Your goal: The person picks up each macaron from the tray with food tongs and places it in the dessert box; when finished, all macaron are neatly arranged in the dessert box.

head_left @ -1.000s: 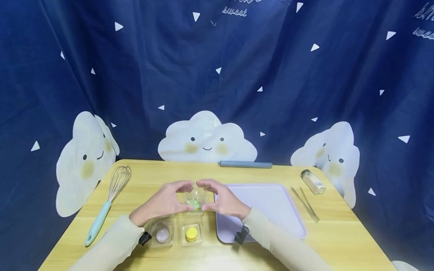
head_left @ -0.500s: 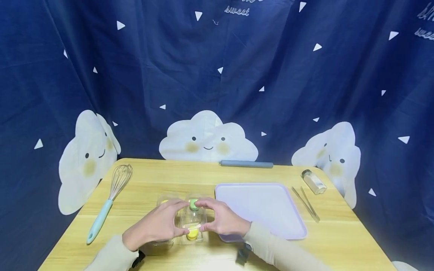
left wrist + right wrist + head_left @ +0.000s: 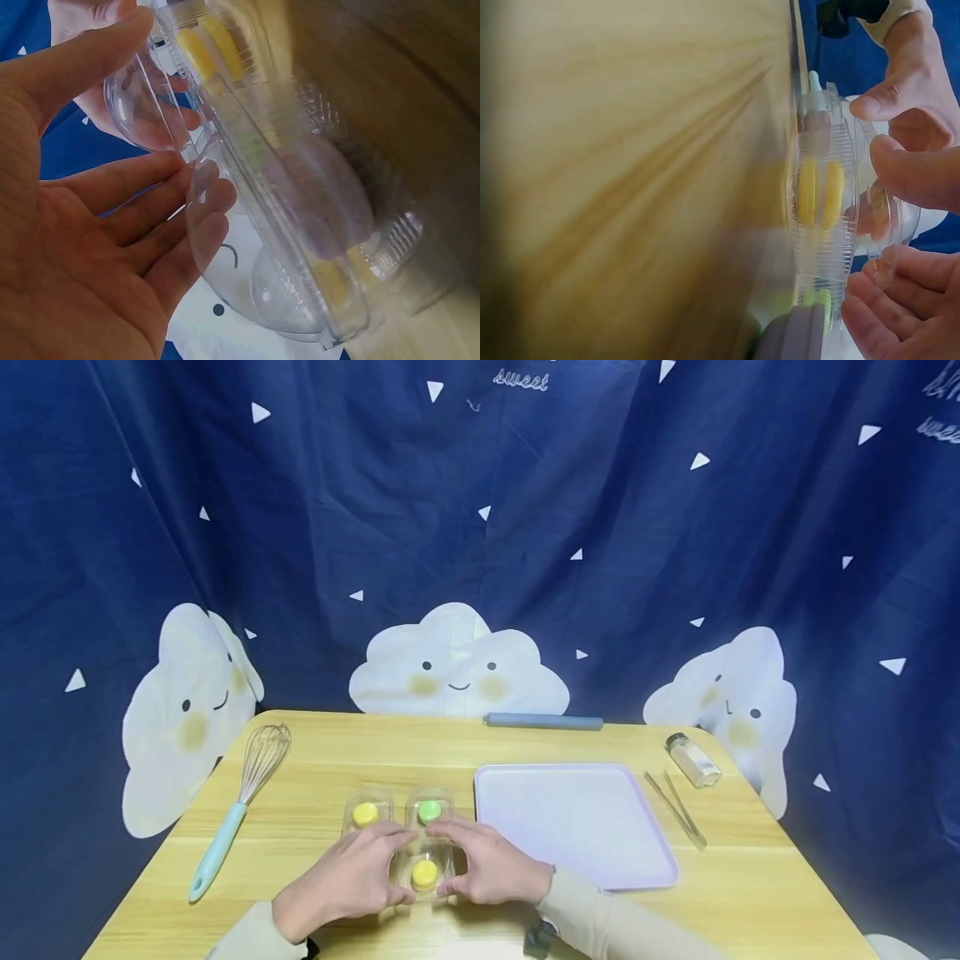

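Note:
My left hand and right hand face each other around the near clear plastic box, which contains a yellow macaron. Thumbs and fingers of both hands hold the edges of its clear domed lid from opposite sides. Whether the lid is fully seated is hard to tell. Just behind is a box with a green macaron. To its left, another box has a second yellow macaron. A purple macaron in a domed box shows in the left wrist view; my left hand hides it in the head view.
A lilac tray lies right of the boxes, with tweezers and a dark-capped jar beyond it. A whisk lies at the left. A blue-grey rolling pin lies along the back edge.
Both hands have moved nearer, from around the green macaron's box to the near yellow macaron's box, lowering over it. The green and the far yellow macarons are now uncovered to view.

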{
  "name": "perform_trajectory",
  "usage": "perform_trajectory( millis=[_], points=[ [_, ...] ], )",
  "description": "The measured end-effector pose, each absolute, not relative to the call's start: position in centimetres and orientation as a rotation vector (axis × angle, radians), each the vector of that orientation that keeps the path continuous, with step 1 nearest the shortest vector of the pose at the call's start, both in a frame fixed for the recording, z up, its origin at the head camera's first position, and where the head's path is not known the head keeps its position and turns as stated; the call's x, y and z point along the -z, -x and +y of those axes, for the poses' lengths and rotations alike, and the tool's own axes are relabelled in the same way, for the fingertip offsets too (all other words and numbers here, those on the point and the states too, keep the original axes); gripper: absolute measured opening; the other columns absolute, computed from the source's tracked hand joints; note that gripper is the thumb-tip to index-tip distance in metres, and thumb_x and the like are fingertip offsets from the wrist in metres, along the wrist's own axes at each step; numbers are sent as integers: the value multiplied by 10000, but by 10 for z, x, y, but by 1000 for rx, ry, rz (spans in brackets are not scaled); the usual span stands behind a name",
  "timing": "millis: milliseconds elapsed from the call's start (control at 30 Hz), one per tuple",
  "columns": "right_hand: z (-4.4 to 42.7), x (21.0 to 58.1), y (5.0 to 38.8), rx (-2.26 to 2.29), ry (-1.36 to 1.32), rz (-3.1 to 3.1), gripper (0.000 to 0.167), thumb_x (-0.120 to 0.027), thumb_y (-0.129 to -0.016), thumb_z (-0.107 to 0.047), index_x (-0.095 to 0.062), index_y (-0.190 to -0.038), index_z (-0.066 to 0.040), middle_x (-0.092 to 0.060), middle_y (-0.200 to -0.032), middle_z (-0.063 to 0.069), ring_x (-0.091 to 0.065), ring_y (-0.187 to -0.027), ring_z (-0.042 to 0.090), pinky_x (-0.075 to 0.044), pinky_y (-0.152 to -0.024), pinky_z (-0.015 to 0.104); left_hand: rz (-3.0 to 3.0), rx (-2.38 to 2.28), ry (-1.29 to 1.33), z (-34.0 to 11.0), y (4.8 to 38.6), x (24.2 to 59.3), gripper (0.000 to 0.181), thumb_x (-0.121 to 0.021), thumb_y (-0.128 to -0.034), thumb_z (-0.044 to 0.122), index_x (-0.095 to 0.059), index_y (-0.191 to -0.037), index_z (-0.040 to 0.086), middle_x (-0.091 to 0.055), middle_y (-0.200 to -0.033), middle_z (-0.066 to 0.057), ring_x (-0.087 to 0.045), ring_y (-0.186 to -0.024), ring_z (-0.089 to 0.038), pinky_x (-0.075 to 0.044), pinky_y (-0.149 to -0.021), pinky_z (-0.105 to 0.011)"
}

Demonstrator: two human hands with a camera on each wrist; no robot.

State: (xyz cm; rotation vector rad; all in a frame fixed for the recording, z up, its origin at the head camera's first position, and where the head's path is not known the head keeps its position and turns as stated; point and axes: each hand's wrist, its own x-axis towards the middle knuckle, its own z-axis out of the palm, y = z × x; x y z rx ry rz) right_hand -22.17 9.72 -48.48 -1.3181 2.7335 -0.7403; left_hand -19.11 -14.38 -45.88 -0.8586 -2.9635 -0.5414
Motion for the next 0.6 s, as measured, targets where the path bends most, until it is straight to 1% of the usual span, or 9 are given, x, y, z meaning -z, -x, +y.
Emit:
perform_trajectory(
  millis=[133,333,467,600],
  points=[
    [97,485,220,691,1332,2735,799,-826,-813,-398,-481,-1477,-120,-543,-1510,60,-519,-1409,235,-461,-1160,406,-2997,576,852,-143,190,458,763,-890,-688,453,-673,-1295,46,-676,-1332,-138,-654,-1212,-350,-562,-1003,-510],
    [97,486,218,641,1321,2773,799,-830,-811,-396,-483,-1474,-114,-553,-1495,44,-533,-1393,218,-473,-1150,382,-3031,594,847,-139,190,456,766,-903,-672,432,-674,-1290,41,-673,-1332,-149,-655,-1205,-355,-563,-995,-521],
    [95,486,217,605,1303,2794,781,-839,-800,-389,-506,-1454,-123,-577,-1467,29,-548,-1372,201,-479,-1144,369,-3036,581,860,-137,191,456,753,-910,-664,406,-677,-1281,43,-677,-1315,-143,-670,-1167,-340,-576,-971,-512],
    [92,487,217,561,1284,2789,736,-845,-795,-381,-544,-1418,-132,-601,-1439,7,-555,-1362,180,-475,-1147,353,-3035,545,923,-137,193,456,738,-921,-647,392,-689,-1248,32,-705,-1248,-128,-687,-1115,-319,-597,-932,-484]
  ],
)
